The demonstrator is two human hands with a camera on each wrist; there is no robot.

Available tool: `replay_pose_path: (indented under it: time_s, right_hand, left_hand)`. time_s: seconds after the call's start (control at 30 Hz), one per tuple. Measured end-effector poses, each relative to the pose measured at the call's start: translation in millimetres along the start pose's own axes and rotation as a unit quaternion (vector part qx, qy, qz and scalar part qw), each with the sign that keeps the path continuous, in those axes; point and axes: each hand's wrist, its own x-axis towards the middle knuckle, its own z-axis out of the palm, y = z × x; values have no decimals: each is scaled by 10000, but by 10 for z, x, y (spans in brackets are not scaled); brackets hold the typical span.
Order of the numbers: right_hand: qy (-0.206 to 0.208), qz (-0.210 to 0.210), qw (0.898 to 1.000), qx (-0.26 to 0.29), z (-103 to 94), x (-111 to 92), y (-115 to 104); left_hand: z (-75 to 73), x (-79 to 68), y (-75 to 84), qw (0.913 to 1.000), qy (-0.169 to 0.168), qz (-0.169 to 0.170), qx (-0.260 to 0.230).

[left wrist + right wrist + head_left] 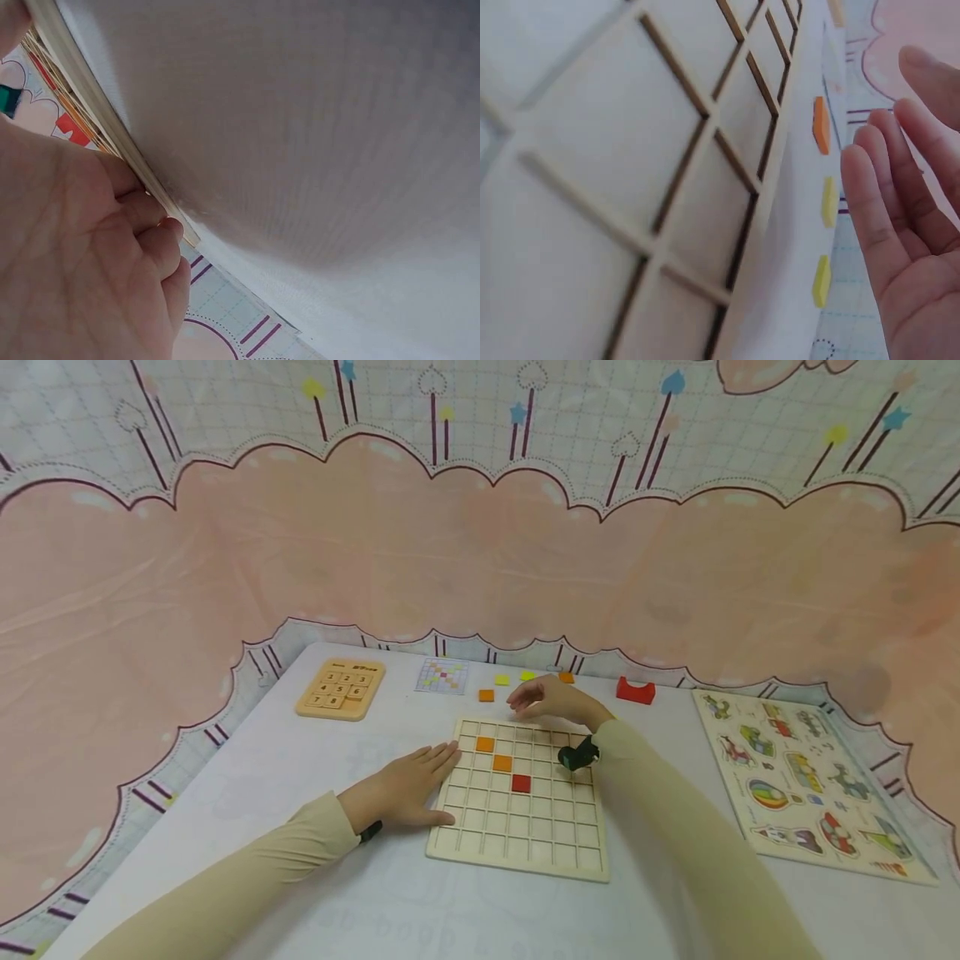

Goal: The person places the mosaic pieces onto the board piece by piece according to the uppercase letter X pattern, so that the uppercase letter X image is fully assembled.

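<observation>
A wooden grid board [480, 843] lies on the table, with two orange tiles [502, 763] and a red tile [521, 783] set diagonally in its squares. My left hand [401, 789] rests flat at the board's left edge, fingertips and thumb touching it; in the left wrist view its fingers [161, 244] lie against that edge. Over the far edge hovers my right hand [558, 700], its fingers [866, 187] slightly bent and holding nothing. Near it, beyond the board, lie a loose orange tile [486, 695], two yellow tiles [501, 679] and another orange tile [566, 677].
A printed pattern card [442, 676] lies behind the board. To its left is a wooden number puzzle [341, 690]. A red notched block [636, 691] stands at the back right, and a large picture puzzle board [813, 781] lies on the right. A patterned curtain [480, 552] hangs behind the table.
</observation>
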Motion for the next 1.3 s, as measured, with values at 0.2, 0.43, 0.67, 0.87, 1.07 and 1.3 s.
replay_pose_path:
  time_s: [0.2, 0.43, 0.67, 0.87, 1.07, 1.3]
  right_hand:
    - [234, -133, 9995, -148, 39, 250, -9]
    - [322, -65, 9984, -465, 82, 434, 38]
    - [236, 69, 9945, -1015, 98, 482, 37]
    - [152, 224, 9928, -1167, 61, 453, 73]
    - [288, 404, 9929, -1085, -10, 420, 105]
    - [597, 359, 9934, -907, 7, 413, 98]
  left_hand:
    - [6, 10, 22, 9999, -54, -45, -71]
    - [26, 22, 35, 9999, -51, -13, -94]
    - [25, 32, 33, 10000, -65, -21, -56]
    - [28, 23, 37, 10000, -55, -50, -65]
    - [11, 10, 27, 9999, -47, -105, -47]
    - [19, 4, 10, 9996, -31, -135, 234]
